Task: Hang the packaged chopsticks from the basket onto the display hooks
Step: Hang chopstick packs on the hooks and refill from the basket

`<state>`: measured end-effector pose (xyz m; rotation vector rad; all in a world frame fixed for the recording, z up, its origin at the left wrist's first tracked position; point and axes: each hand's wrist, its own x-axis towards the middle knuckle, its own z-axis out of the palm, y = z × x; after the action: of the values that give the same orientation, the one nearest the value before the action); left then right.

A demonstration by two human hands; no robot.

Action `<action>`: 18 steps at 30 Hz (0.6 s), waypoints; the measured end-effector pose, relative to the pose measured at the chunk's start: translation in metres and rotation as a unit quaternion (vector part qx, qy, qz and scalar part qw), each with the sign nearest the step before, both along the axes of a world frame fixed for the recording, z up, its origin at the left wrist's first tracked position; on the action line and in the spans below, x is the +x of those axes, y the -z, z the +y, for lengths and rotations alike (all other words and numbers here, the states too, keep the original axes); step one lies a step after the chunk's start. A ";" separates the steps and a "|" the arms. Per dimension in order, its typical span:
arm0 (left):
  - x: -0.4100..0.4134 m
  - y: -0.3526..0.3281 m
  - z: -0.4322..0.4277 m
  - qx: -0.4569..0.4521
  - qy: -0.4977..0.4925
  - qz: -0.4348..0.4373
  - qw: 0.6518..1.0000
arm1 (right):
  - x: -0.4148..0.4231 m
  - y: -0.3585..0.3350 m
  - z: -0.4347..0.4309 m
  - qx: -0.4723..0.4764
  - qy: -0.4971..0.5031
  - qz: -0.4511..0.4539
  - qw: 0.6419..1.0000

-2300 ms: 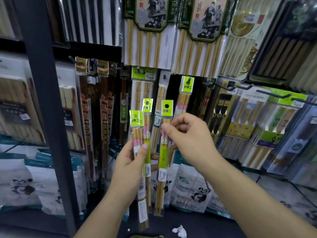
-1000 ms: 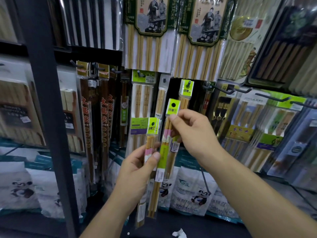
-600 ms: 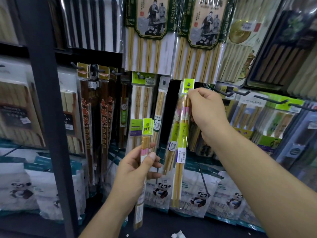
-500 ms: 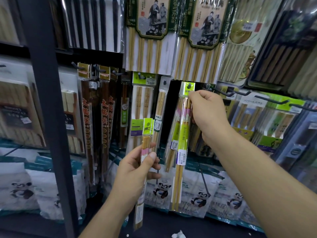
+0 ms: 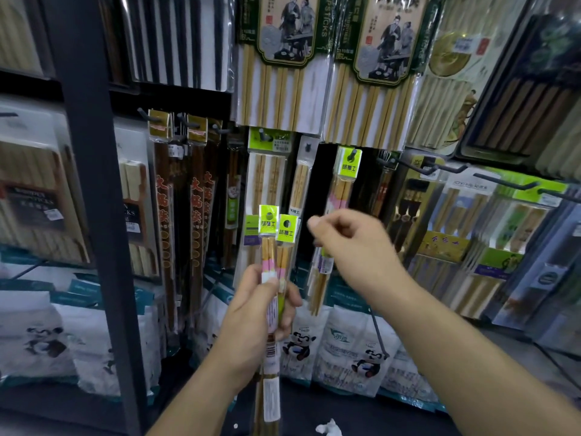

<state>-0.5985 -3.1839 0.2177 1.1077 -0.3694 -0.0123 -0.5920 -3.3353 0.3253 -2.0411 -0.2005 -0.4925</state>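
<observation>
My left hand (image 5: 251, 313) grips two narrow packs of bamboo chopsticks (image 5: 273, 247) with lime-green header tags, held upright in front of the display. A matching pack (image 5: 349, 166) hangs from a display hook (image 5: 354, 151) up and to the right of them. My right hand (image 5: 349, 243) is between the hanging pack and the held packs, blurred, its fingers curled and holding nothing. Its fingertips are just to the right of the held packs' tags. No basket is in view.
A dark shelf upright (image 5: 91, 184) stands at the left. Large chopstick sets (image 5: 283, 58) hang above, long brown packs (image 5: 166, 221) to the left, bare black hooks (image 5: 418, 165) to the right. Panda-printed bags (image 5: 345, 347) line the shelf below.
My right hand lifted one pack to the hook, let it go there, and has come back down toward my left hand. My left hand now holds two packs, raised a little.
</observation>
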 end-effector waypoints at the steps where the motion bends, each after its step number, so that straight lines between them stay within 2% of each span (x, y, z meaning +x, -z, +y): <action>1: -0.001 0.000 -0.001 0.000 0.002 -0.006 1.000 | -0.002 0.005 0.004 -0.026 -0.020 0.023 0.999; 3: -0.002 -0.001 -0.003 -0.001 0.001 -0.016 1.000 | -0.004 0.013 0.010 -0.049 -0.045 0.049 0.997; 5: -0.001 -0.001 -0.003 0.003 -0.015 -0.019 1.000 | -0.004 0.016 0.012 -0.033 -0.052 0.044 0.997; 13: 0.005 0.003 0.000 0.023 -0.098 0.004 0.995 | 0.003 -0.030 0.000 0.097 0.039 -0.093 0.990; 18: 0.004 0.002 -0.001 0.009 -0.087 0.012 0.996 | 0.014 -0.049 -0.005 0.101 0.079 -0.089 0.988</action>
<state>-0.5946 -3.1846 0.2159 1.1532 -0.2516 0.1245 -0.5776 -3.3406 0.3743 -1.8235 -0.0924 -0.7637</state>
